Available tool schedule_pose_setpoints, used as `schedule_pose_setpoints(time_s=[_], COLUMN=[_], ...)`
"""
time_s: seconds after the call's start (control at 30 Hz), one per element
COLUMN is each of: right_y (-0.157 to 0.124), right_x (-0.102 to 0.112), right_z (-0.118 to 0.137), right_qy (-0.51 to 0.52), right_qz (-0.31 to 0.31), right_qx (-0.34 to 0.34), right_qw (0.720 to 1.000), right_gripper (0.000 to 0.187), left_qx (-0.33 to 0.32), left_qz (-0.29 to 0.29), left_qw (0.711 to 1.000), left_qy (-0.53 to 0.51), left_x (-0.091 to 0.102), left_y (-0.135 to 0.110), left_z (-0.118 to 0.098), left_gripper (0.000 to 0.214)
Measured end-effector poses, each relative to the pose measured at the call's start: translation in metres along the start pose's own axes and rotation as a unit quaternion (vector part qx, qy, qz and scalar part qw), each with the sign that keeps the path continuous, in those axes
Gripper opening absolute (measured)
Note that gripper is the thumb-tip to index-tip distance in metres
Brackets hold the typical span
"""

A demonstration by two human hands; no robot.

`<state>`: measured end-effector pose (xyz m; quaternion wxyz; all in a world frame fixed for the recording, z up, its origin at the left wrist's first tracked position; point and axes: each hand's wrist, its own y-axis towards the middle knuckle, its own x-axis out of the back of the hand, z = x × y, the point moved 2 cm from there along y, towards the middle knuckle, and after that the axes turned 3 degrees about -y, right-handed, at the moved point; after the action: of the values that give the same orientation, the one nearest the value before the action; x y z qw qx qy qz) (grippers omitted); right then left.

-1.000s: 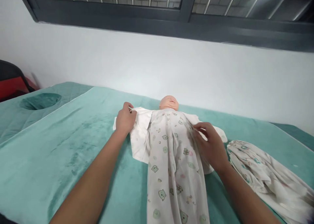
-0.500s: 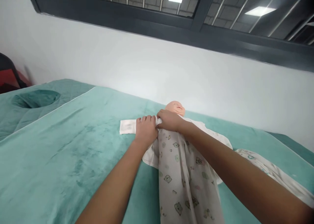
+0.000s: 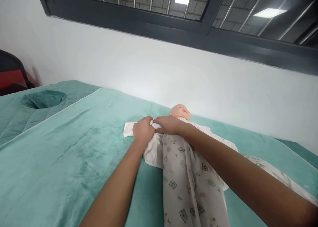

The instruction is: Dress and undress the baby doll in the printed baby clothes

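Observation:
A baby doll (image 3: pixel 179 111) lies on its back with its head toward the wall, in a white garment (image 3: pixel 154 155). One white sleeve (image 3: pixel 128 129) stretches flat to the left. My left hand (image 3: pixel 144 130) is closed round this sleeve, its fingers curled over the far side. Right beside it my right hand (image 3: pixel 167 125) pinches the same sleeve nearer the doll's shoulder. Whether the doll's arm is inside is hidden. A printed cloth garment (image 3: pixel 184 184) with small animal figures runs over the doll's body toward me, under my right forearm.
The bed has a teal cover (image 3: pixel 74 147). At the left is a quilted section with a round face hole (image 3: pixel 44 99). More patterned cloth (image 3: pixel 275 174) lies at the right. A white wall (image 3: pixel 139 61) and barred window (image 3: pixel 159 1) stand behind. A black-and-red chair (image 3: pixel 12 73) is far left.
Both hands have shifted left along the sleeve, and less of its end shows past my left hand. The view has turned slightly left.

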<state>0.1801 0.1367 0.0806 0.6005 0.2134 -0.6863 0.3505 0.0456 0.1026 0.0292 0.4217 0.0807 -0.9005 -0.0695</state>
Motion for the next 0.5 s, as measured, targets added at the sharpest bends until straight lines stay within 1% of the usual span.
schedule_pose_setpoints(time_s=[0.13, 0.23, 0.33, 0.4, 0.5], right_y=[0.009, 0.007, -0.007, -0.02, -0.04], right_x=[-0.003, -0.001, 0.01, 0.022, 0.038], right_z=[0.003, -0.001, -0.01, -0.015, -0.021], right_qy=[-0.014, -0.03, -0.055, -0.059, -0.064], right_qz=[0.004, 0.003, 0.001, -0.006, -0.013], right_qx=[-0.001, 0.013, 0.018, 0.014, 0.003], right_qw=[1.0, 0.999, 0.998, 0.998, 0.998], right_gripper=[0.034, 0.04, 0.046, 0.045, 0.043], left_qx=[-0.014, -0.038, -0.07, -0.069, -0.048], left_qz=[-0.003, -0.037, -0.082, -0.101, -0.098], left_qw=[1.0, 0.999, 0.993, 0.988, 0.983], left_qy=[0.019, 0.003, -0.044, -0.092, -0.145], left_x=[-0.001, 0.0, 0.003, 0.005, 0.007], left_y=[0.0, -0.003, -0.007, -0.009, -0.012], left_z=[-0.002, -0.004, -0.003, -0.001, 0.004], left_gripper=[0.049, 0.052, 0.054, 0.052, 0.051])
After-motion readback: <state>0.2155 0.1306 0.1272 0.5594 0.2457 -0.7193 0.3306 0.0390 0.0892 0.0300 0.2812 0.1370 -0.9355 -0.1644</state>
